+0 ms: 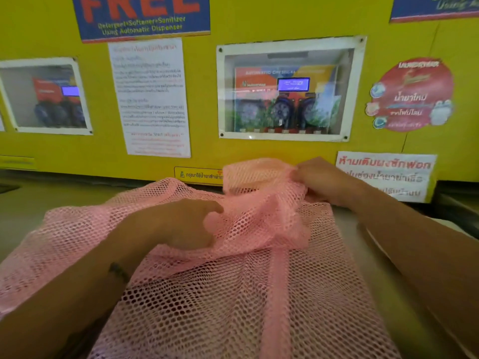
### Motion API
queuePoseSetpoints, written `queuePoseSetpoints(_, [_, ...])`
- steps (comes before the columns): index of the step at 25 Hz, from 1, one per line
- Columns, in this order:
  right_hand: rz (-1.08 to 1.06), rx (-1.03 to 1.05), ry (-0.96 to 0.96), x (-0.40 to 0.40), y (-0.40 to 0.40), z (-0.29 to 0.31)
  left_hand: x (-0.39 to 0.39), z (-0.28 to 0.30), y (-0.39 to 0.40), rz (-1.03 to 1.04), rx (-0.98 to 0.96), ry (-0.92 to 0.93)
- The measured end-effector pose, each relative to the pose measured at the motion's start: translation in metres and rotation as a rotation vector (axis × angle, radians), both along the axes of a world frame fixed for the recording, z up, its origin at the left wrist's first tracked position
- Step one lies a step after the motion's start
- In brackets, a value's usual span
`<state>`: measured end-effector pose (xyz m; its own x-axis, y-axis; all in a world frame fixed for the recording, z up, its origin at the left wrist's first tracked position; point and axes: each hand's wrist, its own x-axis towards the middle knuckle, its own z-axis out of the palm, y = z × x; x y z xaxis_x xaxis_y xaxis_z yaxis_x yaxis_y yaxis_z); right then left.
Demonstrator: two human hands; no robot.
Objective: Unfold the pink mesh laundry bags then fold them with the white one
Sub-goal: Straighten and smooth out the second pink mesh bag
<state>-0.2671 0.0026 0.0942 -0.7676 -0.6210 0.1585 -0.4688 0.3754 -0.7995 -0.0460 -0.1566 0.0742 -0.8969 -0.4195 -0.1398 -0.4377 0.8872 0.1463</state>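
Note:
A large pink mesh laundry bag (233, 294) is spread over the counter in front of me, bunched into a thick fold across its middle. My left hand (178, 224) grips that bunched fold at the centre, fingers curled into the mesh. My right hand (318, 177) pinches the bag's far upper edge, where the mesh stands raised near the yellow wall. A white edge (373, 234), possibly the white bag, shows under my right forearm; I cannot tell for sure.
The grey counter (51, 195) runs left and right under the bag. Directly behind it stands a yellow wall (202, 99) with posters, notices and two windowed dispenser cabinets (285, 92).

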Motion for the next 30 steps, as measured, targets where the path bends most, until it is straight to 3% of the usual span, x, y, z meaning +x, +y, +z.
queuePoseSetpoints(3, [-0.21, 0.34, 0.293, -0.036, 0.021, -0.015, -0.004, 0.0, 0.001, 0.051, -0.006, -0.144])
queuePoseSetpoints(5, [-0.254, 0.528, 0.326, -0.042, 0.035, -0.027, -0.006, 0.002, -0.002, 0.074, -0.021, -0.162])
queuePoseSetpoints(7, [-0.229, 0.6, 0.348, -0.036, 0.038, -0.024, -0.008, 0.002, -0.004, 0.045, -0.045, -0.098])
queuePoseSetpoints(10, [-0.16, 0.571, 0.483, -0.017, 0.036, -0.005, -0.015, -0.002, 0.003, -0.09, -0.013, 0.156])
queuePoseSetpoints(12, [0.018, 0.61, 0.417, -0.001, 0.04, 0.005, -0.022, -0.005, 0.014, -0.2, 0.044, 0.283])
queuePoseSetpoints(14, [0.228, 0.703, 0.123, 0.023, 0.048, 0.006, -0.029, -0.011, 0.026, -0.266, 0.108, 0.261])
queuePoseSetpoints(16, [0.301, 0.764, 0.052, 0.038, 0.052, -0.007, -0.035, -0.021, 0.03, -0.289, 0.113, 0.209])
queuePoseSetpoints(18, [0.238, 0.653, 0.237, 0.042, 0.046, -0.032, -0.039, -0.03, 0.026, -0.279, 0.072, 0.196])
queuePoseSetpoints(20, [0.199, 0.395, 0.329, 0.045, 0.038, -0.041, -0.042, -0.031, 0.015, -0.254, -0.024, 0.272])
queuePoseSetpoints(22, [0.161, 0.193, 0.315, 0.048, 0.035, -0.032, -0.045, -0.026, 0.003, -0.231, -0.154, 0.386])
queuePoseSetpoints(25, [0.088, 0.068, 0.213, 0.05, 0.04, -0.003, -0.047, -0.014, -0.013, -0.206, -0.247, 0.557])
queuePoseSetpoints(27, [0.088, 0.032, -0.013, 0.05, 0.044, 0.015, -0.042, -0.01, -0.007, -0.235, -0.148, 0.658])
queuePoseSetpoints(30, [0.067, 0.017, -0.228, 0.048, 0.047, 0.027, -0.025, -0.002, 0.023, -0.362, 0.192, 0.736])
